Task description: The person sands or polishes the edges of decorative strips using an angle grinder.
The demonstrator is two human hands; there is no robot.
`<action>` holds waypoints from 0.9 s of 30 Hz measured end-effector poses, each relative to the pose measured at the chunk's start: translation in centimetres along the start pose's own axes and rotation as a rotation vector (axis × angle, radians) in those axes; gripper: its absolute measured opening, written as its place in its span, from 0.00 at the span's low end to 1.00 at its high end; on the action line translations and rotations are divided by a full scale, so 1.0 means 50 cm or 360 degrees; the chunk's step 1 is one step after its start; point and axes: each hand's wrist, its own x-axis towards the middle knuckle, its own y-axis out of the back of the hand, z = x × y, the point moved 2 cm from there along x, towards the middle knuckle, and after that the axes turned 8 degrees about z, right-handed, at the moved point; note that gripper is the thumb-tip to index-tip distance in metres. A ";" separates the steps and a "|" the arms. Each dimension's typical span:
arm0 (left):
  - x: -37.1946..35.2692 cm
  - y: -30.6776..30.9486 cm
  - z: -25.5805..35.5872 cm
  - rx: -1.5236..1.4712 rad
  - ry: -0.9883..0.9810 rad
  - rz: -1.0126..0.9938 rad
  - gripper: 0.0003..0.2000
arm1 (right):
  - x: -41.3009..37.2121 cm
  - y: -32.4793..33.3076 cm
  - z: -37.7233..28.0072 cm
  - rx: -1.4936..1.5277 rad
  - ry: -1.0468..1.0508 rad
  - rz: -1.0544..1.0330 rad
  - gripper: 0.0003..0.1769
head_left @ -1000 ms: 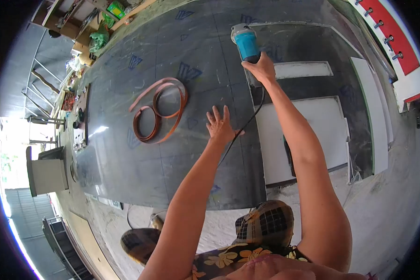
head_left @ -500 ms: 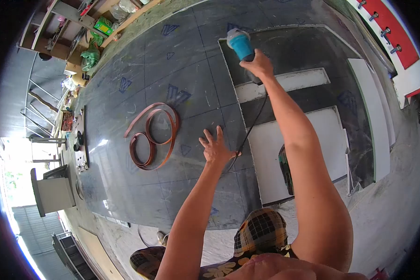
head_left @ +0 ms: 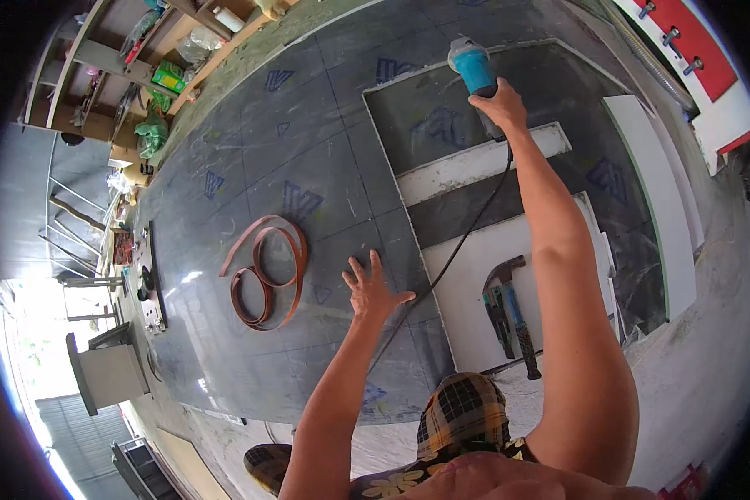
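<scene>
Right hand point(head_left: 502, 107): fingers closed around the lower body of a blue power tool point(head_left: 475, 71), its pale head pointing away from the person; whether the tool touched the surface below could not be told; tool located over the far part of a dark sheet point(head_left: 333, 200), beyond a narrow white strip point(head_left: 487, 160); black cord point(head_left: 467, 235), running from the tool back toward the left hand point(head_left: 371, 296); that hand, palm down over the dark sheet, fingers spread wide and holding nothing, thumb just beside the cord; brown band point(head_left: 301, 260), loosely coiled in two loops, lying to the left of the left hand; white panel point(head_left: 457, 292), nearer the person than the strip; hammer point(head_left: 521, 329) and green-handled tool point(head_left: 497, 321), side by side on that panel, near the right forearm.
</scene>
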 end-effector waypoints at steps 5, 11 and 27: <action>0.003 0.002 0.001 -0.0005 0.0020 -0.0046 0.68 | 0.046 0.042 0.041 0.0001 -0.0089 -0.0020 0.52; 0.005 0.006 0.003 -0.0028 0.0047 -0.0090 0.69 | 0.088 0.070 0.083 -0.0014 -0.0189 0.0057 0.54; 0.007 0.004 0.002 -0.0063 0.0054 -0.0114 0.69 | 0.117 0.050 0.109 0.0047 -0.0312 0.0101 0.52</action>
